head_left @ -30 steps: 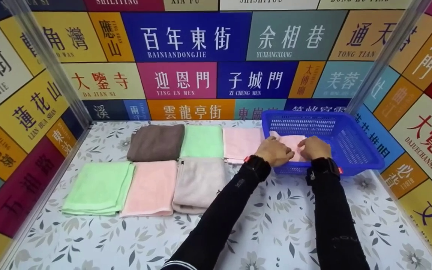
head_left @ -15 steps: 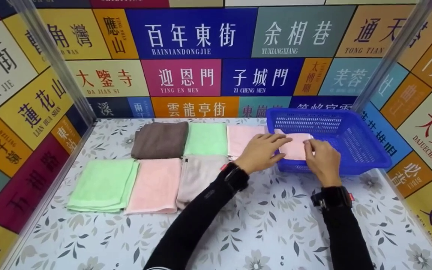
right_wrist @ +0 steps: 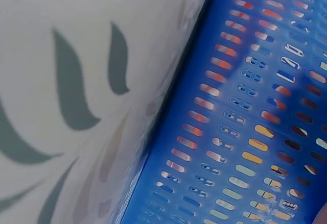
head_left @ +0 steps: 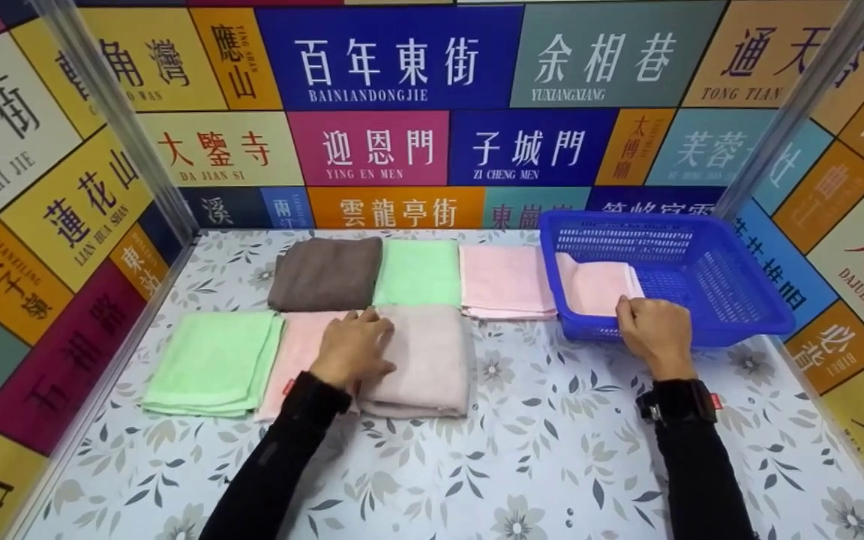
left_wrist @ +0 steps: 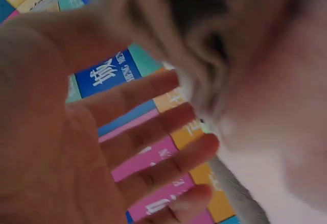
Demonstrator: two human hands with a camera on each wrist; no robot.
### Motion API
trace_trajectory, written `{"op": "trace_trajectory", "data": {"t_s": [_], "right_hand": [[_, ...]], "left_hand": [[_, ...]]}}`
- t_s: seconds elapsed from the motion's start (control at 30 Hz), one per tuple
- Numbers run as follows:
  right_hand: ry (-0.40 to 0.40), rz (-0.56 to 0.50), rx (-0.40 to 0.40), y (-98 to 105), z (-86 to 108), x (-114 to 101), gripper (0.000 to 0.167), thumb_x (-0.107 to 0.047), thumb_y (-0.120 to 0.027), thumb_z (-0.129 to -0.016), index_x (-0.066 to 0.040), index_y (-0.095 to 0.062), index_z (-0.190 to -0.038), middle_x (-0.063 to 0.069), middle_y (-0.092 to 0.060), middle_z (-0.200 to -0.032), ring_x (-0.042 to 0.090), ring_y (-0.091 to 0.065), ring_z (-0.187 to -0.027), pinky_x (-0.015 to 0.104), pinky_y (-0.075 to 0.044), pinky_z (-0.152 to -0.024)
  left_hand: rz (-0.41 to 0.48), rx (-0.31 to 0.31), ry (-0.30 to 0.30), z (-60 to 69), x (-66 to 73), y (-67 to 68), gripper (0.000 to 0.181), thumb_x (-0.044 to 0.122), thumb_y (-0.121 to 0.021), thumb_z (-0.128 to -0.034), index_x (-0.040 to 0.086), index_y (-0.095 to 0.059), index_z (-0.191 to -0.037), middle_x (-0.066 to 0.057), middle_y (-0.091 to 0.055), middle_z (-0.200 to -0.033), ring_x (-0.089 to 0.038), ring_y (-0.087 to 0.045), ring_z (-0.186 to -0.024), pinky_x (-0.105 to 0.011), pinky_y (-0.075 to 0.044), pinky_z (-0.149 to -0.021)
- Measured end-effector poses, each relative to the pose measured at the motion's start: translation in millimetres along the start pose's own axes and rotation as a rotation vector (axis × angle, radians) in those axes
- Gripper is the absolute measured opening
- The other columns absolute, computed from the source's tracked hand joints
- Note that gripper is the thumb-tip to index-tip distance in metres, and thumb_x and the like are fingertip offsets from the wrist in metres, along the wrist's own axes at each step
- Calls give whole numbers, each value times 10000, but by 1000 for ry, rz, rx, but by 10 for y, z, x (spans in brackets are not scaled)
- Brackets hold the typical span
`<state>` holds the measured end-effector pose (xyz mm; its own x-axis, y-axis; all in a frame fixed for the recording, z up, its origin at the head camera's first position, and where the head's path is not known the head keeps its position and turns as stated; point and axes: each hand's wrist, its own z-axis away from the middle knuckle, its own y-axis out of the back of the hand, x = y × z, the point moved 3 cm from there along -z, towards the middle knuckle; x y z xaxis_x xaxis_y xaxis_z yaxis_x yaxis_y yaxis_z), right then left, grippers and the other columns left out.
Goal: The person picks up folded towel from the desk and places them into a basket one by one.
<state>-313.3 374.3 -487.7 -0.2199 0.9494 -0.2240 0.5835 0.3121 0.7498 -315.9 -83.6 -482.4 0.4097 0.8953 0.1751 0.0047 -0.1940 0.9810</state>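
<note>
In the head view my left hand [head_left: 355,349] is over the seam between a pink towel [head_left: 293,352] and a light grey-beige folded towel [head_left: 428,360]. Its fingers are spread, and the left wrist view shows them extended close to folded cloth layers. My right hand [head_left: 655,334] is at the front rim of the blue basket [head_left: 739,330], fingers curled at the corner of a pink cloth [head_left: 597,287] lying inside. The right wrist view shows only the perforated basket wall [right_wrist: 204,132] and patterned surface; what the fingers pinch is partly hidden.
Behind lie a brown towel [head_left: 327,274], a green towel [head_left: 418,271] and a pink towel [head_left: 508,279] in a row. Another green towel [head_left: 211,361] is at the front left. Sign-covered walls stand behind and at both sides of the flowered table [head_left: 537,450].
My left hand has left the basket and moved left to the front row of towels. My right hand stays by the pink cloth at the basket's front rim.
</note>
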Motion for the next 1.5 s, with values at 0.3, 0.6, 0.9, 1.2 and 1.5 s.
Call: {"op": "trace_trajectory", "data": {"t_s": [0.3, 0.6, 0.9, 1.2, 1.5], "right_hand": [[-18, -5, -14, -48, 34, -5, 532, -227, -500, -990, -153, -382, -477, 25, -353, -461, 281, -402, -423, 418, -304, -442], [-16, -5, -25, -33, 6, -28, 530, -222, -519, -991, -161, -391, -480, 50, -397, -473, 325, -464, -441, 474, -331, -442], [-94, -9, -73, 57, -48, -75, 450, -249, -548, -993, -95, -576, -571, 148, -571, -587, 422, -582, -601, 567, -412, -533], [-131, -229, -2, 70, -78, -1014, 313, -152, -699, -926, -28, -716, -1213, 186, -681, -996, 345, -654, -788, 528, -535, -669], [-55, -224, -627, -465, 326, -1511, 890, -582, -788, -837, -178, -470, -1563, 250, -538, -1316, 410, -606, -1104, 608, -547, -898]], "left_hand": [[228, -36, -93, -29, 34, -196, 579, 243, -941, -733, 39, -696, -1216, -188, -541, -1175, -383, -602, -1017, -527, -556, -922], [243, -54, -130, -111, 410, -383, 533, 282, -903, -787, 21, -665, -1186, -200, -507, -1238, -350, -655, -956, -486, -600, -889], [192, -78, -161, -182, 745, -447, 552, 363, -857, -840, 51, -642, -1241, -168, -496, -1275, -313, -687, -906, -440, -623, -815], [145, -51, 67, -59, 654, -479, 906, 619, -813, -786, 206, -493, -1525, -275, -420, -1544, -548, -602, -1159, -587, -561, -917], [262, -111, 80, -2, 650, -549, 993, 563, -766, -855, 180, -288, -1637, -396, -558, -1344, -488, -676, -1050, -550, -572, -933]]}}
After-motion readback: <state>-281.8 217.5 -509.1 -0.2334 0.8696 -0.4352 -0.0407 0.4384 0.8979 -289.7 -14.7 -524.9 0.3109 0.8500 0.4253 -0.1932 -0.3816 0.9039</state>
